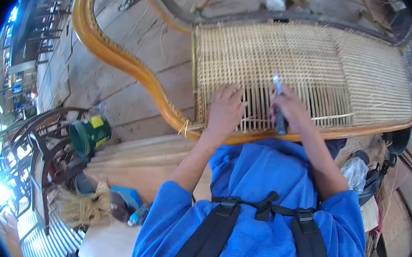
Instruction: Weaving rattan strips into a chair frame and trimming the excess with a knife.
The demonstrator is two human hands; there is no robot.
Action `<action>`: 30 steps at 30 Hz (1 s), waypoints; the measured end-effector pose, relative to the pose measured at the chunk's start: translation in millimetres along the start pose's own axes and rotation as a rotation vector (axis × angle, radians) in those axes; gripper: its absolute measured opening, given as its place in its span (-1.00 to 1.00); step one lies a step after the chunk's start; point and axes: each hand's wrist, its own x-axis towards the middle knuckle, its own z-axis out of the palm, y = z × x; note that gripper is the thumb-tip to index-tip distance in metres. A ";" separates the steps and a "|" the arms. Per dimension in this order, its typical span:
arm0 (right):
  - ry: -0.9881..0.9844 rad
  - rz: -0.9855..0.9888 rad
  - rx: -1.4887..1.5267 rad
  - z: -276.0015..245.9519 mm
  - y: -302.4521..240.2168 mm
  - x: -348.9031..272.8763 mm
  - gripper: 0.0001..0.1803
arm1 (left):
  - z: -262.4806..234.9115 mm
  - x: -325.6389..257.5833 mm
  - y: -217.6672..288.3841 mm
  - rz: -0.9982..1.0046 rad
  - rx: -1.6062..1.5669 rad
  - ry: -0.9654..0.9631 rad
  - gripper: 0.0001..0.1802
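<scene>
A woven cane panel (283, 51) in a curved wooden frame (118, 60) lies before me. Its far part is closely woven; near my hands, bare lengthwise strands (260, 99) show gaps between them. My left hand (226, 105) rests on the weave at the left of the gaps, fingers spread and slightly bent, with nothing visible in it. In my right hand (291, 108) is a slim tool with a dark handle (280, 121) and a shiny metal tip. The tip points away from me over the strands; its exact kind is unclear. A few loose strand ends stick out at the right.
A green bucket with yellow patches (89, 134) stands at the left, beside dark curved chair frames (39, 162). Below it lie a bundle of pale fibres (82, 203) and a blue item (126, 196). A clear plastic bag (355, 173) sits at the right.
</scene>
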 end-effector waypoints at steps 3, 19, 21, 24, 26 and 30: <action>-0.070 0.105 -0.166 14.8 17.0 -3.4 -0.83 | -16.7 -5.4 -32.0 -0.097 0.128 0.028 -0.70; -0.281 -0.086 -0.290 45.0 7.0 6.9 -0.67 | -35.7 -27.2 -72.1 -0.459 0.040 0.243 -0.69; -0.303 -0.103 -0.317 46.8 4.5 12.4 -0.68 | -33.8 -23.6 -74.5 -0.469 0.027 0.203 -0.70; -0.318 -0.110 -0.324 48.2 4.1 17.8 -0.69 | -28.2 -22.9 -81.2 -0.485 0.009 0.170 -0.73; -0.281 -0.095 -0.336 49.1 6.2 20.4 -0.70 | -29.9 -24.2 -80.5 -0.486 0.007 0.178 -0.75; -0.258 -0.103 -0.333 47.2 18.2 34.1 -0.71 | -29.7 -24.1 -81.5 -0.474 -0.019 0.166 -0.82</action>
